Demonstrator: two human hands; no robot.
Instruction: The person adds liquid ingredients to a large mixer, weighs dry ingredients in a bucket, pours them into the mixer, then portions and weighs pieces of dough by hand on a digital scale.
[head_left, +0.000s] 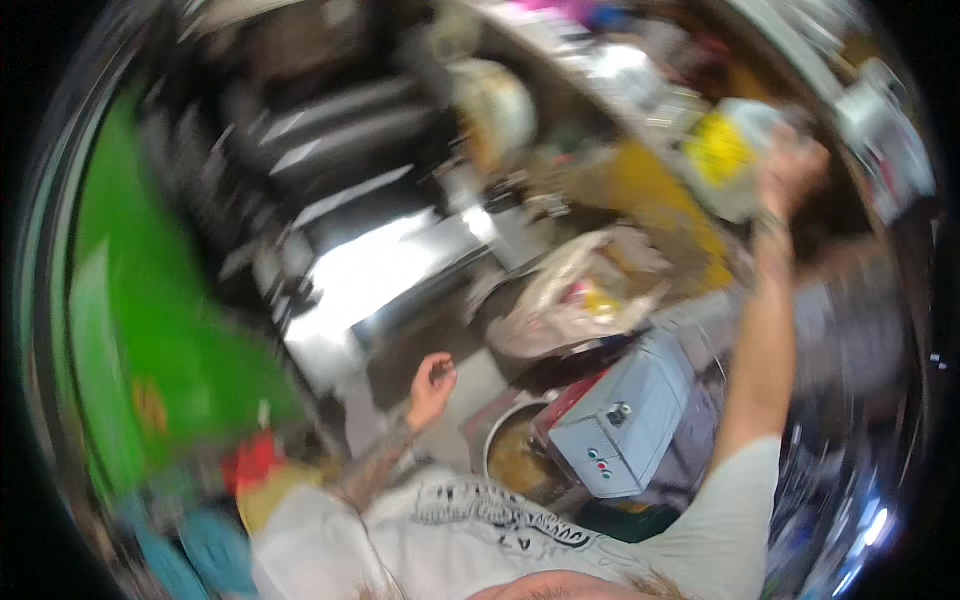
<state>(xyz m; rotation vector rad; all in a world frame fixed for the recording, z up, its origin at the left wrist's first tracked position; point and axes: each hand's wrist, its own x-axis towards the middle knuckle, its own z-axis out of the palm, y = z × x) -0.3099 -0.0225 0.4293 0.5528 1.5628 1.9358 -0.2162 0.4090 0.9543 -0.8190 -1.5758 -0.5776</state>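
My right hand (793,160) is stretched out to the upper right, its blurred fingers curled on the top of a whitish container with a yellow patch (718,150) on a stained yellow ledge (650,180). Low in the middle, my left hand (432,388) hangs with loosely bent fingers apart and nothing visible in them. It is near the shiny metal machine (360,270). Between my two arms are a pale bag (550,320) with small colored items and a grey control box (625,430) with buttons.
A large green panel (140,320) runs along the left. Below the bag sits a round pot (515,455) with brownish contents. More blurred containers (630,70) line the upper ledge, and a white object (880,130) stands at the far right. Red and teal items lie at the lower left.
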